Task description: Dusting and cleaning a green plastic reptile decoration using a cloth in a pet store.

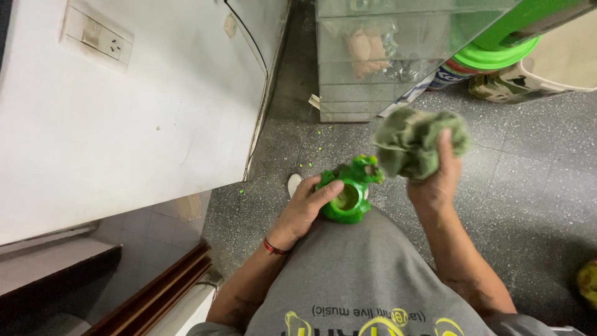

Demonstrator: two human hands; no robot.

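Head view looks straight down, and we begin with the largest thing, the white wall (124,124) filling the left side, with a pale switch plate (96,36) set high on it. To its right runs the grey speckled floor (535,186), scattered with tiny green flecks. At the far edge stands a glass cabinet (373,68) with something pale inside that we cannot make out, and to its right a round bright green lid (497,56) lies over other stacked items. Near us, a grey shirt (367,274) covers the lower middle.

Our hands are apart. Our right hand (435,183) is raised right of centre, fingers closed around a crumpled, dull green cloth (416,140) that bunches above the fist. Our left hand (305,208), with a red band (273,247) at the wrist, is clamped on a small bright green object (348,190), thumb across its top. That object sits just beyond the shirt's front, near the middle, held above the floor; it has a round opening facing us and a bumpy upper part on its far side. The cloth hangs just right of the object, close to its upper part; whether they touch we cannot tell. A white shoe tip (293,182) peeks out beside the left hand.
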